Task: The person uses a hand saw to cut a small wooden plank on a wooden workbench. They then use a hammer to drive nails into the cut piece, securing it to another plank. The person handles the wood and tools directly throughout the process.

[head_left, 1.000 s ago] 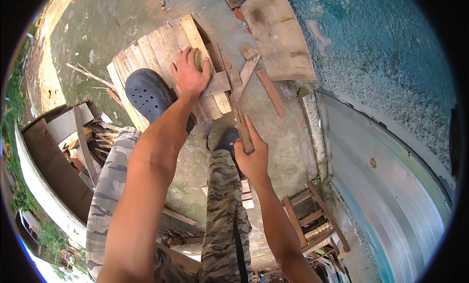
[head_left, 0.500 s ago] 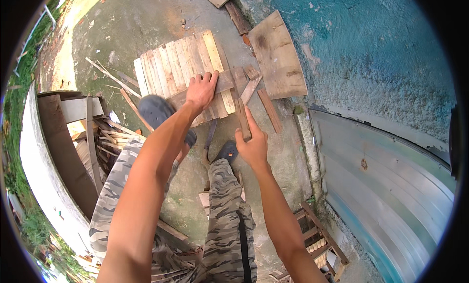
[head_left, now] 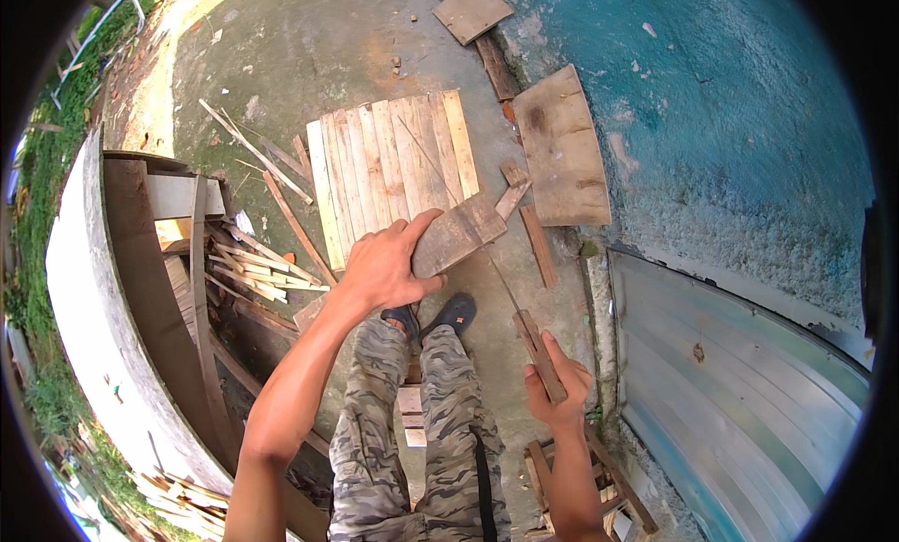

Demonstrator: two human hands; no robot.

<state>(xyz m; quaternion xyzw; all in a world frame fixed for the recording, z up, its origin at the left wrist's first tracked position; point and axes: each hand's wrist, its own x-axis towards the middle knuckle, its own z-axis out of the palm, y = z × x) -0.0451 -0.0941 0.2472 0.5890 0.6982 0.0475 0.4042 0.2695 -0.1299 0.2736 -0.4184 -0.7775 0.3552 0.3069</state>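
My left hand (head_left: 384, 266) grips a weathered wooden board (head_left: 459, 235) near its right end, thumb on the near side and fingers over the far side. The rest of the board runs behind my hand and forearm. In my right hand (head_left: 562, 383) is the wooden handle (head_left: 537, 350) of a handsaw. Its thin blade (head_left: 503, 280), seen almost edge-on, crosses the board and reaches out over a slatted wooden panel (head_left: 379, 168). A dark line marks the board where the blade crosses; how deep the blade sits I cannot tell.
Loose sticks (head_left: 253, 153) lie left of the panel. A container (head_left: 140, 289) of scrap wood stands at the left. Right of the panel are short offcuts (head_left: 538, 247) and a flat wooden sheet (head_left: 565, 149) by the blue wall (head_left: 712, 121). A metal door (head_left: 740, 336) stands at the right.
My right hand has drawn the saw back toward me, to the lower right. The board has come off the panel, and my left foot has moved from it to the ground. The view has shifted.
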